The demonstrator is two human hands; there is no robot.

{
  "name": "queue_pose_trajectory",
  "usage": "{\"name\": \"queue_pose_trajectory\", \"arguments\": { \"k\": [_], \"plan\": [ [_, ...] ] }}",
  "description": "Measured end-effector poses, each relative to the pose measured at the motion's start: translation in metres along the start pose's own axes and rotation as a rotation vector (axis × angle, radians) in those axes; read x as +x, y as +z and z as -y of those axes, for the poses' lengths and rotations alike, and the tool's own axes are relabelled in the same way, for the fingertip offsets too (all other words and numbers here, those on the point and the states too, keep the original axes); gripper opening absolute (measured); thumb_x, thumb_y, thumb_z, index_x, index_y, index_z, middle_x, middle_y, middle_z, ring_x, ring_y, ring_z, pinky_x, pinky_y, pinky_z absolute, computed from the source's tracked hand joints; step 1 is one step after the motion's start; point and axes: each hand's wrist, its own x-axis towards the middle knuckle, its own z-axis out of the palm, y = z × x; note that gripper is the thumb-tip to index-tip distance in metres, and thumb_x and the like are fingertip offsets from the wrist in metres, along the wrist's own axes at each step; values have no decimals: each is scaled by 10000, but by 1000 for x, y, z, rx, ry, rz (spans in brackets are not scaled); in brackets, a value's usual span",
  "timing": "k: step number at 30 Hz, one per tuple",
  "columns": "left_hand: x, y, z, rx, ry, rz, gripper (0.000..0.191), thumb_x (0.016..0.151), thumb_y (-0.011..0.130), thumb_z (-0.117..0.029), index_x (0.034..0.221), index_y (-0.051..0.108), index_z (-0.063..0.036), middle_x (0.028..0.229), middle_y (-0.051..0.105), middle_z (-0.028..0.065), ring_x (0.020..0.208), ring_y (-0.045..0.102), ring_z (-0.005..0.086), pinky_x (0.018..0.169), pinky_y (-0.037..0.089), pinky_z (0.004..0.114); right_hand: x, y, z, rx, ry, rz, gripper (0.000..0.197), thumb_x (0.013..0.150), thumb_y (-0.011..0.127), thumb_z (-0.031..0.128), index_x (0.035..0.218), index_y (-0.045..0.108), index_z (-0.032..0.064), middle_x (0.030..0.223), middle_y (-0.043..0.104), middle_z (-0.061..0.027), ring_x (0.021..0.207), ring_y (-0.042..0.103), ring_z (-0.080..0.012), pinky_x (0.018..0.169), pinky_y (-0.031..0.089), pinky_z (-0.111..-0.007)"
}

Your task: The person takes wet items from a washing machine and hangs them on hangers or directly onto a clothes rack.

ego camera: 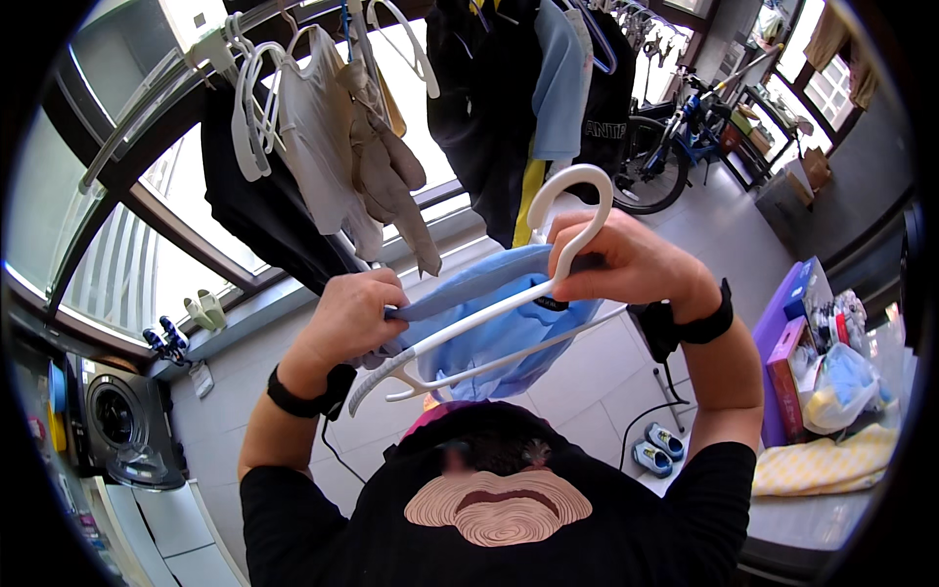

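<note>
My right hand (pixel 616 257) grips a white plastic clothes hanger (pixel 469 321) just below its hook, which curves up over the fingers. The hanger slants down to the left and its grey-ended left arm sticks out free. Between the fingers of my left hand (pixel 357 312) is pinched the edge of a light blue garment (pixel 484 330). This garment hangs behind the hanger, and its upper edge runs across to my right hand. A dark label shows inside it near the right fingers. The hanger's far right end is hidden.
Clothes, among them a white shirt (pixel 312 132) and black trousers (pixel 249 183), hang from a metal rail (pixel 132 121) ahead. A bicycle (pixel 660 154) stands at the far right. Left is a front-loading washing machine (pixel 117 414). Small shoes (pixel 656 447) rest by a cluttered table (pixel 799 517).
</note>
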Motion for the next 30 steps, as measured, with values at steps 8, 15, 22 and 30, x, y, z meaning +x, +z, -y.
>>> {"name": "queue_pose_trajectory", "arguments": {
  "k": [8,15,22,30],
  "plan": [
    [24,40,31,-873,-301,69,145,799,536,-87,941,518,-59,691,484,-19,642,410,46,584,325,179,-17,-19,2,-308,195,131,146,718,654,154,743,600,21,719,530,-78,663,536,-211,605,419,-305],
    [59,18,2,-392,-103,0,98,775,551,-68,865,518,-46,624,454,44,589,445,113,539,360,244,-37,-16,-35,-568,543,60,164,687,614,162,694,597,-1,765,560,-123,709,558,-272,664,443,-345],
    [79,11,-31,-139,22,-114,126,752,580,-134,840,564,-45,569,507,137,532,522,254,533,400,318,-58,-19,-59,-668,593,-2,178,708,623,193,716,609,15,791,563,-121,777,552,-273,709,447,-347],
    [65,14,-60,-394,111,271,201,754,602,-172,877,542,-24,615,536,128,549,535,217,518,412,311,-65,-6,-69,-452,493,-486,209,717,644,199,717,592,-4,754,561,-135,685,549,-273,630,434,-342]
  ]
}}
